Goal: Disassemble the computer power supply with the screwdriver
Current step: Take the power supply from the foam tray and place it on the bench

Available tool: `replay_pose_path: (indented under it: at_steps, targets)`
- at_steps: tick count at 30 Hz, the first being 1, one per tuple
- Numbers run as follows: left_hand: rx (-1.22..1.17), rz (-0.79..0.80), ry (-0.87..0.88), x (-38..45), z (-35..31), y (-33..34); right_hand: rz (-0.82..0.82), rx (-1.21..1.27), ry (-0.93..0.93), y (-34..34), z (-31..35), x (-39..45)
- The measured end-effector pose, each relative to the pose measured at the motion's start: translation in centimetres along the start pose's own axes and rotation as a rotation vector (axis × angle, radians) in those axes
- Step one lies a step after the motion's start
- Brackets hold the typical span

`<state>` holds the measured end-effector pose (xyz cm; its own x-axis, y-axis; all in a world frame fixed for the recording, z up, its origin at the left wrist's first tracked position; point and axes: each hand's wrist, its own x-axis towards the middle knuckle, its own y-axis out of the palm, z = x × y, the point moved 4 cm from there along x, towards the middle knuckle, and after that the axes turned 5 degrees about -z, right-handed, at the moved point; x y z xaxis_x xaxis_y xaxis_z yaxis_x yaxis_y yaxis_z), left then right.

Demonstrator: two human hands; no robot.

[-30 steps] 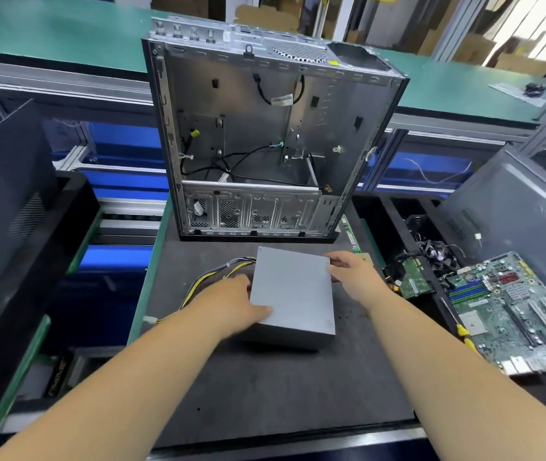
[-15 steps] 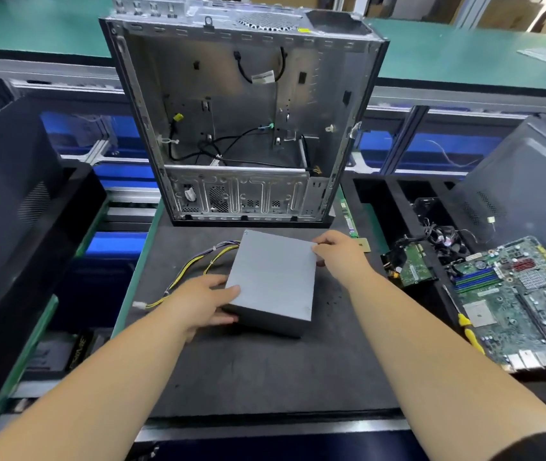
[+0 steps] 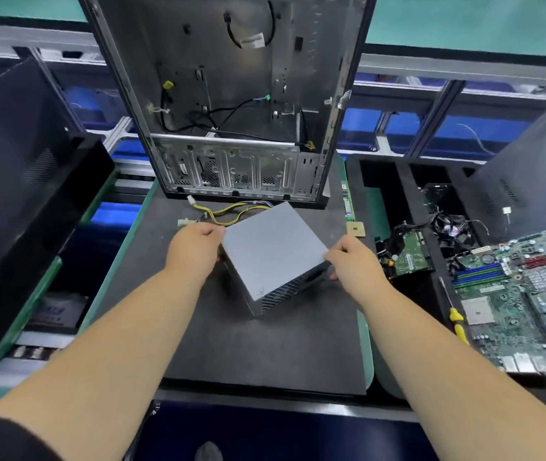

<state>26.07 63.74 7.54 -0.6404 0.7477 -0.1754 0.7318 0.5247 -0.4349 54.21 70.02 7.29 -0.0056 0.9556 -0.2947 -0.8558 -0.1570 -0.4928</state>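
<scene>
The grey metal power supply (image 3: 271, 247) sits turned corner-on on the dark mat (image 3: 258, 347), its vented side facing me. My left hand (image 3: 195, 247) grips its left corner. My right hand (image 3: 355, 257) grips its right corner, fingers curled under the edge. Yellow and black cables (image 3: 228, 212) with white plugs trail from the box's far left. A yellow-handled screwdriver (image 3: 454, 314) lies to the right, beside the motherboard, with no hand on it.
The open computer case (image 3: 231, 94) stands upright just behind the power supply. A green motherboard (image 3: 524, 301) lies at right with a small circuit card (image 3: 411, 254) and a tangle of wires nearby. Black side panels lean at far left (image 3: 15, 181) and far right (image 3: 538, 181).
The power supply has been rotated so a corner points toward me and its vented side shows. Both hands shifted with it onto opposite corners. The cables swung toward the case.
</scene>
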Motion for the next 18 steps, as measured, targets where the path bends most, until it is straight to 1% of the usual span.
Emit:
replay_pose_path:
  at_steps: [3, 5, 7, 9, 11, 12, 13, 15, 18]
  targets:
    - [0.001, -0.064, -0.009, -1.1, 0.2, 0.3, 0.020, -0.007, -0.005, -0.4, -0.3, -0.2]
    - [-0.058, -0.035, -0.023, -2.5, 0.9, 0.7, 0.037, -0.028, -0.019, -0.6, -0.3, -0.3]
    - [-0.179, 0.051, 0.016, -4.4, 1.4, 1.3, 0.058, -0.041, -0.036, -0.8, -0.3, -0.3]
    - [-0.286, 0.202, 0.082, -6.2, 1.8, 1.9, 0.083, -0.058, -0.054, -1.1, -0.2, -0.2]
    - [-0.244, 0.329, 0.147, -7.5, 2.3, 2.3, 0.126, -0.082, -0.073, -1.6, -0.2, 0.0]
    - [-0.186, 0.358, 0.158, -8.0, 2.7, 2.4, 0.149, -0.084, -0.077, -1.9, -0.3, 0.1]
    - [-0.120, 0.353, 0.163, -8.4, 2.9, 2.3, 0.162, -0.076, -0.076, -2.3, -0.5, 0.3]
    - [0.009, 0.272, 0.215, -8.8, 3.2, 2.0, 0.134, -0.055, -0.066, -3.6, -1.2, 0.6]
    - [0.042, 0.141, 0.275, -9.3, 3.2, 1.8, 0.034, -0.086, -0.042, -6.1, -2.6, 1.1]
